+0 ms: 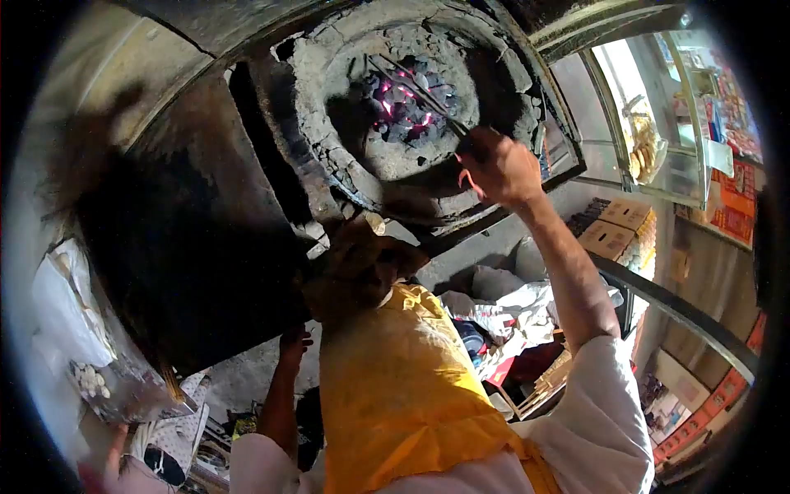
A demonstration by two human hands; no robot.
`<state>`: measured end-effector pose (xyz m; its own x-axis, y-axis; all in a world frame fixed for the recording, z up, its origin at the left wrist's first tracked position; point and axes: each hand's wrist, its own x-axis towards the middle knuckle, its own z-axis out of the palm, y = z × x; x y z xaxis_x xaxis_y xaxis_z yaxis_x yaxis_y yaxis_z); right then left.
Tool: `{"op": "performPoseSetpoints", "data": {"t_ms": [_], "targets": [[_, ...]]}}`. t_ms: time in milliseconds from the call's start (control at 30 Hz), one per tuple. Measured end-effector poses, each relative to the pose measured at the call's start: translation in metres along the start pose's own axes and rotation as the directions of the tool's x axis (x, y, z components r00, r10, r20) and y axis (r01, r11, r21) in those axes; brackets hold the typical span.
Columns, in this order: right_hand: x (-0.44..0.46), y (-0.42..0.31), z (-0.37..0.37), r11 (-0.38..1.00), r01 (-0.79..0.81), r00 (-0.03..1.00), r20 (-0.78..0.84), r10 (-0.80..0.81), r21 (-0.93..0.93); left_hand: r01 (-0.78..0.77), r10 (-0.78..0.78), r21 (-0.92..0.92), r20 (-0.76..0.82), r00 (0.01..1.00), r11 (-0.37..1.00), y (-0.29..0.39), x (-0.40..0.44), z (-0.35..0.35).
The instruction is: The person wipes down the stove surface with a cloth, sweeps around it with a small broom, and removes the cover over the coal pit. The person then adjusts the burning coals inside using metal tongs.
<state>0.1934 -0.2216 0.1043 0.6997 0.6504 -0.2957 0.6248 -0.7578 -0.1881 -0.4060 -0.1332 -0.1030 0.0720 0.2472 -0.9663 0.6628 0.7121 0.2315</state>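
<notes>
My right hand (508,171) is closed around the handle end of dark metal tongs (429,97). The two thin prongs of the tongs reach over a bed of charcoal (401,125), where several pieces glow pink. This charcoal lies at the bottom of a round clay-lined oven (329,123) with a cracked, crumbly rim. Low at my left side, my left hand (294,344) hangs by the edge of a black tabletop (197,272). Its fingers are partly in shadow, loosely apart, and nothing shows in them.
A yellow apron (403,387) covers my front, with a dark, soot-stained piece of cloth (362,267) at its top. Cardboard boxes (617,226), a metal rail (679,306) and a glass case (658,156) stand to the right. Plastic bags (74,305) sit at left; another person's arm (118,445) shows below.
</notes>
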Motion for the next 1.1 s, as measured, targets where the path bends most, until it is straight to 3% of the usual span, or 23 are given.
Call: {"op": "performPoseSetpoints", "data": {"t_ms": [100, 167, 233, 300, 333, 433, 467, 500, 533, 600, 633, 733, 767, 833, 867, 933, 1033, 1100], "targets": [[0.036, -0.026, -0.007, 0.993, 0.027, 0.995, 0.101, -0.015, -0.119, -0.048, 0.048, -0.043, 0.016, 0.999, 0.998, -0.022, 0.019, -0.019], [0.045, -0.035, -0.01, 0.987, 0.085, 0.995, 0.055, -0.078, -0.135, -0.068, 0.074, -0.096, 0.059, 0.996, 0.993, -0.033, 0.035, -0.033], [0.052, -0.027, 0.0, 0.993, 0.048, 0.999, 0.016, -0.047, -0.111, 0.028, 0.001, -0.18, 0.16, 0.987, 0.983, -0.03, 0.036, -0.038], [0.054, -0.01, 0.012, 0.996, 0.01, 1.0, -0.023, -0.011, -0.083, 0.008, 0.003, -0.106, 0.099, 0.995, 0.994, -0.013, 0.011, -0.024], [0.052, -0.003, 0.013, 0.995, 0.099, 0.995, 0.029, -0.1, 0.032, -0.014, 0.015, -0.026, 0.039, 0.999, 1.0, -0.001, 0.001, -0.017], [0.029, 0.005, 0.006, 0.988, 0.132, 0.968, 0.206, -0.146, 0.08, 0.009, -0.009, -0.024, 0.008, 1.0, 1.0, 0.0, 0.003, -0.014], [0.015, 0.028, 0.018, 0.929, 0.025, 0.976, 0.19, -0.102, 0.368, 0.01, -0.01, -0.021, 0.005, 1.0, 1.0, -0.001, 0.004, -0.013], [-0.006, 0.035, 0.017, 0.777, -0.143, 0.974, 0.225, 0.001, 0.613, 0.002, -0.002, -0.003, -0.016, 1.0, 1.0, -0.003, 0.007, -0.011], [-0.026, 0.042, 0.017, 0.534, -0.273, 0.961, 0.258, 0.104, 0.8, -0.005, 0.006, 0.014, -0.036, 0.999, 1.0, -0.005, 0.009, -0.009], [-0.085, 0.036, -0.009, 0.638, -0.261, 0.965, 0.17, 0.201, 0.725, -0.003, 0.003, 0.009, -0.014, 1.0, 1.0, -0.01, 0.009, -0.013], [-0.11, 0.035, -0.02, 0.921, -0.075, 0.997, 0.0, 0.081, 0.382, -0.004, 0.004, 0.002, 0.01, 1.0, 1.0, -0.012, 0.009, -0.013], [-0.156, 0.046, -0.026, 0.912, -0.231, 0.973, 0.084, 0.215, 0.34, -0.021, 0.025, 0.111, -0.028, 0.999, 0.994, -0.002, -0.004, 0.002], [-0.163, 0.05, -0.027, 0.91, -0.236, 0.972, 0.084, 0.221, 0.342, -0.022, 0.025, 0.117, -0.027, 0.999, 0.993, -0.018, 0.012, -0.007], [-0.174, 0.057, -0.025, 0.926, -0.2, 0.98, 0.07, 0.187, 0.32, -0.006, 0.0, 0.042, 0.143, 0.99, 0.999, -0.056, 0.057, -0.035], [-0.18, 0.057, -0.031, 0.912, -0.21, 0.978, 0.084, 0.193, 0.353, -0.004, -0.003, 0.049, 0.141, 0.99, 0.999, -0.048, 0.047, -0.027], [-0.195, 0.065, -0.038, 0.913, -0.204, 0.978, 0.107, 0.177, 0.354, -0.02, 0.024, 0.174, -0.019, 1.0, 0.984, -0.016, 0.014, -0.001], [-0.214, 0.067, -0.051, 0.929, -0.187, 0.981, 0.117, 0.157, 0.321, -0.058, 0.047, 0.18, 0.067, 0.997, 0.982, -0.037, 0.03, -0.016], [-0.22, 0.066, -0.058, 0.956, -0.231, 0.966, 0.157, 0.204, 0.179, -0.035, 0.025, 0.222, 0.047, 0.999, 0.974, -0.04, 0.032, -0.011]]}}
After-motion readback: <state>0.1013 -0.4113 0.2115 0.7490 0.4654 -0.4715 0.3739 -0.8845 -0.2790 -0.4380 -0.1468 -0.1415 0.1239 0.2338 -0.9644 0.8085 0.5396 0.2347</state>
